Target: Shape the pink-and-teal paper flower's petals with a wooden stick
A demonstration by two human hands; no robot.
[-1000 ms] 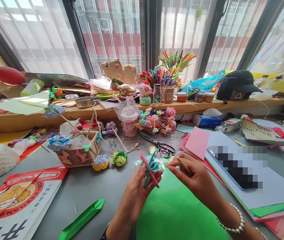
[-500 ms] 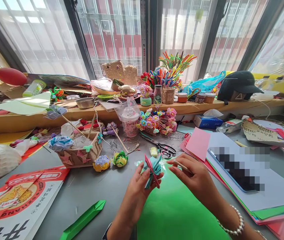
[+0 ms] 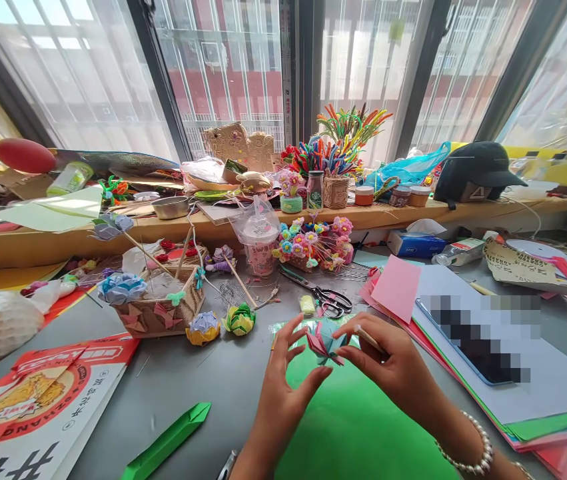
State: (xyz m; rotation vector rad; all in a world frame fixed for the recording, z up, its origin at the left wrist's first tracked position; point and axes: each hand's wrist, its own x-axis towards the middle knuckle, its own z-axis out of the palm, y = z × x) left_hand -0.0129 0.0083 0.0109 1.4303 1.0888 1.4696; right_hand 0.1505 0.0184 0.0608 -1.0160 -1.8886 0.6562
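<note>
1. Fingers [image 3: 297,333] of the left hand [image 3: 283,393] are spread, tips beside the folded pink-and-teal paper flower [image 3: 326,341].
2. Right hand [image 3: 393,367] pinches the flower's right edge and grips a thin wooden stick [image 3: 369,338].
3. Flower position: held above the green paper sheet [image 3: 353,427], near the scissors [image 3: 326,298].
4. Step in hand appears to be petal shaping; the next move likely calls for steady left-hand support.

Left hand [image 3: 283,393] fingers spread, loosened; right hand [image 3: 393,370] fingertips pinched together.
</note>
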